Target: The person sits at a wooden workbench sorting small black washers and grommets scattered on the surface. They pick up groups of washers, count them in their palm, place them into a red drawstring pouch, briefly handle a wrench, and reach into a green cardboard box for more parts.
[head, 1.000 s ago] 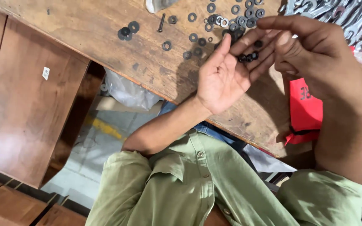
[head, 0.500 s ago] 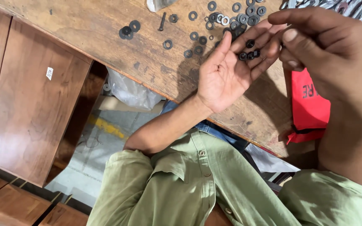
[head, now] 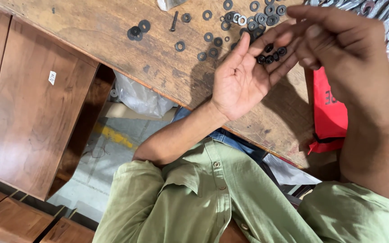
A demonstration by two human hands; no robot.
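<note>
Head view: the left hand (head: 244,83) lies palm-up over the tabletop (head: 113,40), fingers spread, with a few small black washers (head: 271,55) resting on its fingertips. The right hand (head: 338,49) hovers just above them, fingers bunched; whether it pinches a washer cannot be told. More loose washers (head: 248,20) and a dark bolt (head: 174,21) lie scattered on the wood beyond.

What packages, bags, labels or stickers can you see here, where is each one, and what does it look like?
Small sticker: white rectangle on the brown wooden panel, left.
Clear plastic bag: crumpled, under the table edge.
Red bag: flat, pale printing, on the table beneath the right forearm.
</note>
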